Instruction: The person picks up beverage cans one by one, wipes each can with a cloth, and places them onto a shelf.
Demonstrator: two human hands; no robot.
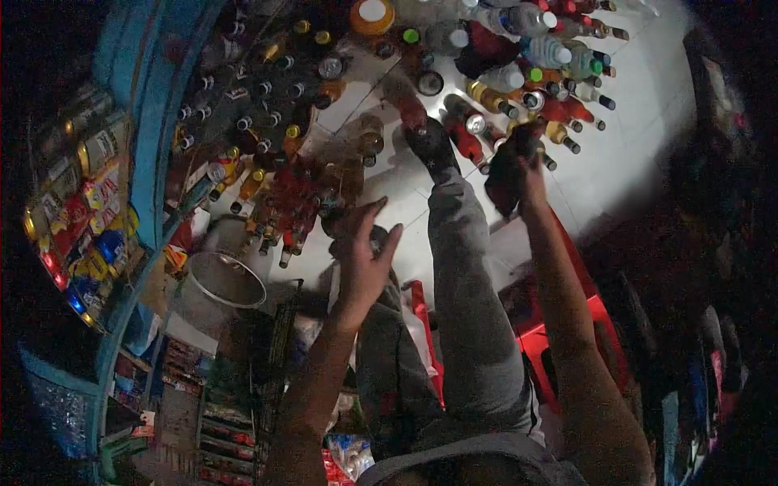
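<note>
My left hand is held over my lower leg, thumb and fingers spread apart, with nothing visible between them. Just beyond it stands a cluster of small red bottles on the tiled floor. My right hand is closed on a dark cloth, which hangs down beside my right leg. Close to that hand are a red bottle and several bottles with dark caps. My foot in a dark sock rests between the two groups of bottles.
A large orange container and clear plastic bottles stand farther off. Dark bottles fill the upper left. At left are a round bin, a blue frame and packed shelves. A red stool is under me.
</note>
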